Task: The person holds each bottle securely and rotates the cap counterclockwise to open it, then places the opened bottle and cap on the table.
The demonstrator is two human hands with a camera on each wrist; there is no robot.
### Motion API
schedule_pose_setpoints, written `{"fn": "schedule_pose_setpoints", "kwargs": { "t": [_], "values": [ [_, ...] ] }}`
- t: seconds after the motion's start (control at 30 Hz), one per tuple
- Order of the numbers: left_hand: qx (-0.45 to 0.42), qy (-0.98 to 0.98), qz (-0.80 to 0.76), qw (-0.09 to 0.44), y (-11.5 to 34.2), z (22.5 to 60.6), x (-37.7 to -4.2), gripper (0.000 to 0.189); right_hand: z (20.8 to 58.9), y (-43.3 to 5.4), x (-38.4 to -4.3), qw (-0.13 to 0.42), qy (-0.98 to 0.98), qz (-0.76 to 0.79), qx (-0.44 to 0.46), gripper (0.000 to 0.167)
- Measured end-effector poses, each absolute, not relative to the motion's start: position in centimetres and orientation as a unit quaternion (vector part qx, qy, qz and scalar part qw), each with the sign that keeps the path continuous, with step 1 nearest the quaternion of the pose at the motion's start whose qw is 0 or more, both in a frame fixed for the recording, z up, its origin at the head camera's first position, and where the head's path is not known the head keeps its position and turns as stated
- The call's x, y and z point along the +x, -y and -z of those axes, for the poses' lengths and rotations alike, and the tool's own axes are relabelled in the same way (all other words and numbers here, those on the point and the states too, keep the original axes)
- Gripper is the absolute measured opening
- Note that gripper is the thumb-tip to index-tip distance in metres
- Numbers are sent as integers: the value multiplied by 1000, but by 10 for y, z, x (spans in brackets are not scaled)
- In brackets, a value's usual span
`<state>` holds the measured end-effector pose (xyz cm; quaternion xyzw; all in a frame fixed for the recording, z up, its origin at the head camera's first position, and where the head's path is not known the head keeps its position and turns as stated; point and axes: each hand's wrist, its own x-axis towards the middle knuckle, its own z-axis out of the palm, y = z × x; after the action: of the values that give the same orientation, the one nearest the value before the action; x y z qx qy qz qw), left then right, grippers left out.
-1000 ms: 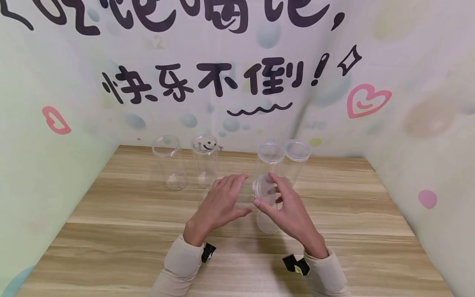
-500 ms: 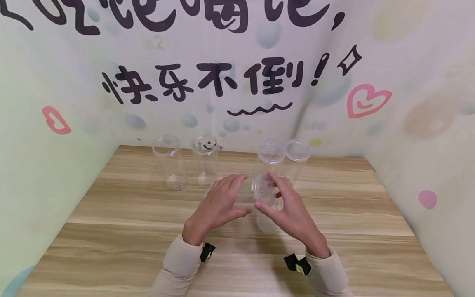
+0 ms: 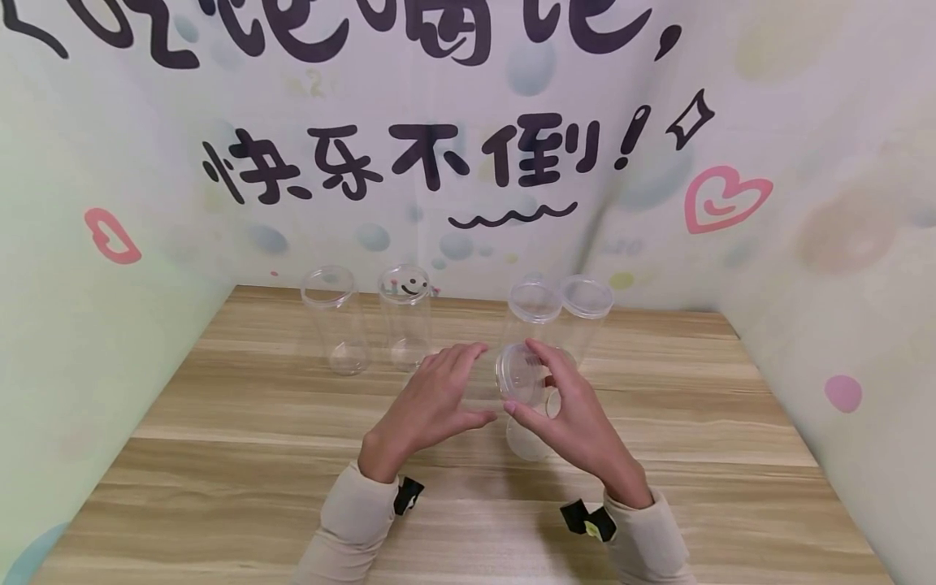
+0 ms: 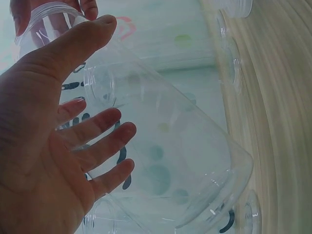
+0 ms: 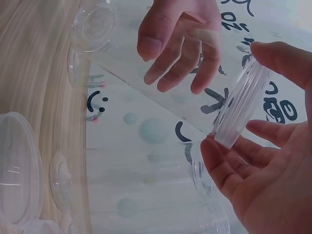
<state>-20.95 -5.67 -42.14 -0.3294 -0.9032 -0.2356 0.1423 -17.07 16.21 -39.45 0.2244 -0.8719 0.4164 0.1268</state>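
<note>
Comparing this moment with the one a second earlier, very little has moved: the right hand [image 3: 566,410] has drawn the clear lid [image 3: 521,375] a touch nearer and tilted it slightly, pinching its rim between thumb and fingertips. The lid sits at the mouth of the clear jar [image 4: 161,146], which leans over the wooden surface [image 3: 219,422] with its base down. The left hand [image 3: 431,402] rests against the jar's left side with fingers spread and nearly straight, steadying rather than clutching. Behind the jar stand four more clear jars [image 3: 332,317], unchanged. Judged from this, the lid is being worked at the rim, neither clearly seated nor clearly off.
</note>
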Motion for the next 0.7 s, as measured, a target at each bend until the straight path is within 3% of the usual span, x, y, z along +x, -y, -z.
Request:
{"fn": "schedule_pose_setpoints", "kwargs": {
  "t": [0.7],
  "values": [
    [-332,900,247,139,56,421,-210,87,393,-165,-171,103,851,-449,250,83]
  ]
}}
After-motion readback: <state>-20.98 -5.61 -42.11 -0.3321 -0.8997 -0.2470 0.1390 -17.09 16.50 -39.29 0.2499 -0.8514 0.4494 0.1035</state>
